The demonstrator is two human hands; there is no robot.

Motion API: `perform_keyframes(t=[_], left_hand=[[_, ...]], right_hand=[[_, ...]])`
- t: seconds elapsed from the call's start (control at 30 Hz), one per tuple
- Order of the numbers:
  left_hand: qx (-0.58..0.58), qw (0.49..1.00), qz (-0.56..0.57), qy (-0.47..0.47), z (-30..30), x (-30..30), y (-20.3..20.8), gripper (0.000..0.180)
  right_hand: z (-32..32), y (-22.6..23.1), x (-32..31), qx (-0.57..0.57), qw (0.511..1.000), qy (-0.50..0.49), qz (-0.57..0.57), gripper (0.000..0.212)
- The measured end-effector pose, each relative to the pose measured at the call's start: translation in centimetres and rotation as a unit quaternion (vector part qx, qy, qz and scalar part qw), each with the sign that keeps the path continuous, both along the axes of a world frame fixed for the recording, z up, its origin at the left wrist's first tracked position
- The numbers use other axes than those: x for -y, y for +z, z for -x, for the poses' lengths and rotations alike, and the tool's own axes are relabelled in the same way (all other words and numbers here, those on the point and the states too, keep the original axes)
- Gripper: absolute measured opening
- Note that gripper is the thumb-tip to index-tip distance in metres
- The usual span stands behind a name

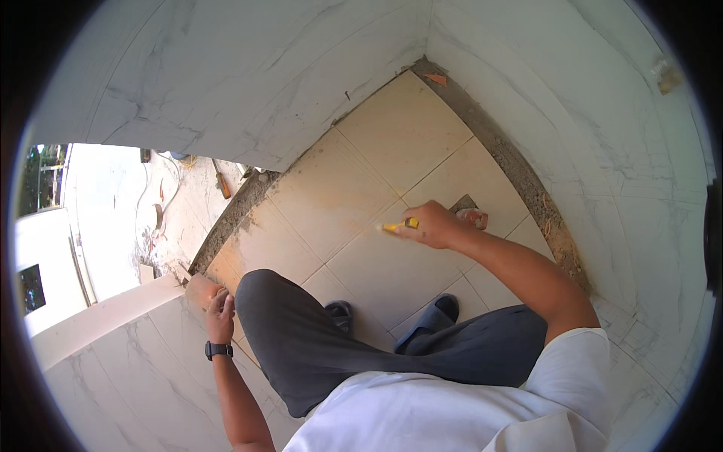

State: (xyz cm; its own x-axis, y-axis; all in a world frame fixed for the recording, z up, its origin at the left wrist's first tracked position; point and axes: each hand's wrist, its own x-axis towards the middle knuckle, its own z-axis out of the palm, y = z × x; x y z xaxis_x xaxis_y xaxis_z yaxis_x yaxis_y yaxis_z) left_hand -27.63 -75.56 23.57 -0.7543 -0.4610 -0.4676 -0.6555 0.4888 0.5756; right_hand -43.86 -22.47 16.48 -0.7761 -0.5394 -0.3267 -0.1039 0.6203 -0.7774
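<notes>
My right hand [433, 224] is closed round a small yellow-handled brush [392, 226], its pale tip low over the beige floor tiles [384, 264]. Just beyond that wrist lies a tool with a flat grey blade [464, 203] and a reddish part, perhaps a scraper; my forearm is close in front of it. At the left, beside the low wall's end, my left hand [220, 310] grips the edge of an orange-pink, dusty piece [202, 291]. Whether that piece is a pan or a tile scrap I cannot tell.
Marbled wall panels [248, 83] meet in the far corner. A rough cement gap [520, 162] runs along the right wall, with an orange shard [435, 78] in it. Through the left opening lie a tool with an orange handle [224, 186] and cables. My sandals [433, 320] stand on the tiles.
</notes>
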Motion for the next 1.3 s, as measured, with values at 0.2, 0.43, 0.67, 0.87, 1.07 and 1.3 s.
perform_keyframes(t=[0.2, 0.43, 0.67, 0.87, 1.07, 1.3], left_hand=[[-0.203, 0.962, 0.046, -0.179, 15.8, -9.5, 11.9, 0.040], [-0.259, 0.925, -0.087, -0.264, 20.7, -21.1, 12.8, 0.047], [-0.179, 0.900, -0.062, -0.394, 18.7, -24.9, 6.2, 0.046], [-0.167, 0.893, 0.007, -0.418, 15.4, -24.3, 4.4, 0.037], [-0.194, 0.890, 0.051, -0.409, 15.3, -24.2, 4.8, 0.033], [-0.142, 0.890, -0.006, -0.434, 13.5, -22.4, 5.1, 0.029]], right_hand=[[-1.6, -4.6, 6.8, 0.019, 0.999, 0.030, -0.003, 0.042], [6.2, 0.6, 5.1, -0.165, 0.979, -0.118, -0.029, 0.030], [-2.2, -3.1, 12.6, -0.123, 0.989, -0.041, 0.074, 0.032], [9.6, -0.5, 6.2, -0.274, 0.929, -0.216, -0.126, 0.024], [4.3, -0.1, 18.8, -0.020, 0.995, -0.082, -0.061, 0.026], [13.5, -0.8, 12.7, -0.128, 0.956, -0.261, -0.028, 0.025]])
